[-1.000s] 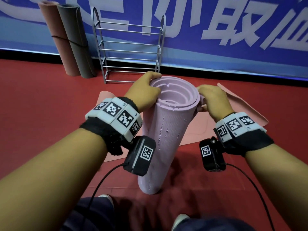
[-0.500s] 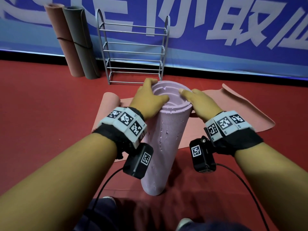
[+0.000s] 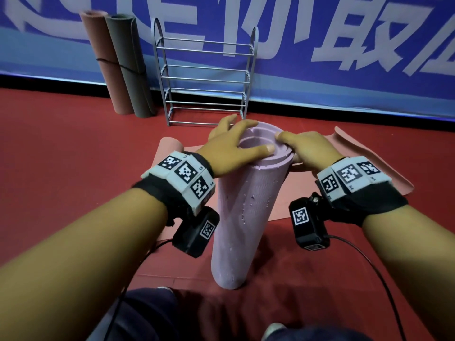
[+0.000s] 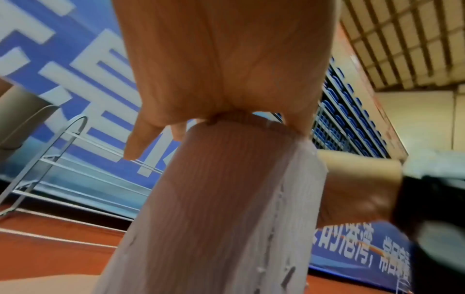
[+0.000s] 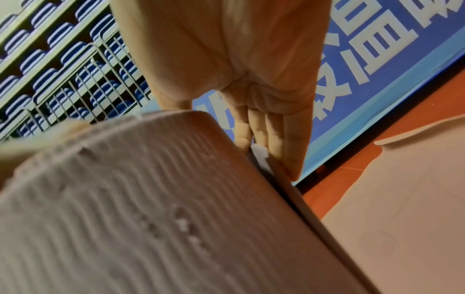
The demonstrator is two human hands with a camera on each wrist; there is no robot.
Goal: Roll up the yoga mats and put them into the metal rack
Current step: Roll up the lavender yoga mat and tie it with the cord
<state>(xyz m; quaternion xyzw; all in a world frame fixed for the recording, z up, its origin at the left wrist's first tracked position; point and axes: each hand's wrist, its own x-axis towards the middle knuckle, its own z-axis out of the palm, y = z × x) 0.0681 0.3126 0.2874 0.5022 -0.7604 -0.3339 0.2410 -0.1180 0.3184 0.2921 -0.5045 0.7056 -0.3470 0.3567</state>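
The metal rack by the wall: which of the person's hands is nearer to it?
Left. The left hand lies on the upright purple mat's top just before the metal rack; the right hand sits off to the right.

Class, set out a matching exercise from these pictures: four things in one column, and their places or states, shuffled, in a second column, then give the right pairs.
Things:
1. purple mat
2. pink mat
3. metal rack
4. grey mat

States:
A. rolled, leaning on the banner beside a brownish roll
B. standing empty against the banner
C. rolled, upright on the floor, both hands on its top end
D. mostly unrolled, flat on the floor

Pairs: 1-C, 2-D, 3-B, 4-A
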